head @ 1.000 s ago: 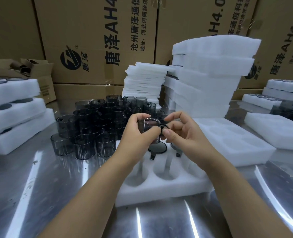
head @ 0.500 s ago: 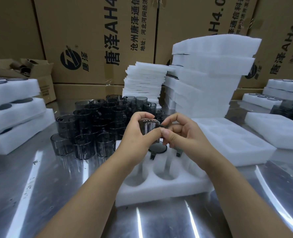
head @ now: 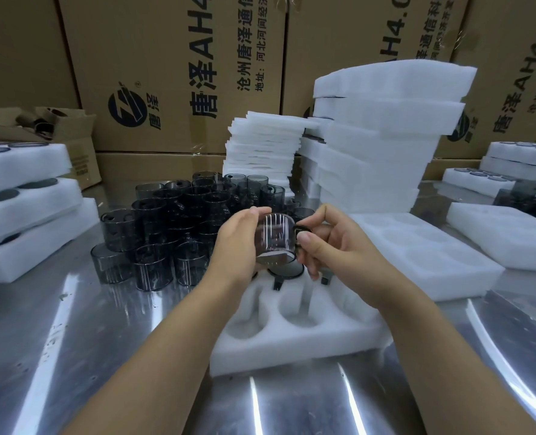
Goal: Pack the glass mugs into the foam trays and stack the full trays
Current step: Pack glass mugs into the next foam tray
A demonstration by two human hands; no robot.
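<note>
Smoked glass mug (head: 274, 237) held at frame centre, above the far row of the foam tray (head: 291, 350) on the desk (head: 103, 356). Left hand (head: 235, 243) wraps the mug body; right hand (head: 332, 246) pinches its handle. Seated mug (head: 287, 271) fills a pocket just below. Judgement: lower level into a free pocket, handle aligned to its notch, no knock against the seated mug.

The shiny metal surface (head: 103, 356) carries a foam tray (head: 291, 353) in front, dark mugs (head: 153, 240) grouped left of it, a second tray (head: 433, 255) just beside it on the right, filled trays (head: 40, 215) stacked far left, and tall foam stacks (head: 376, 158) behind
</note>
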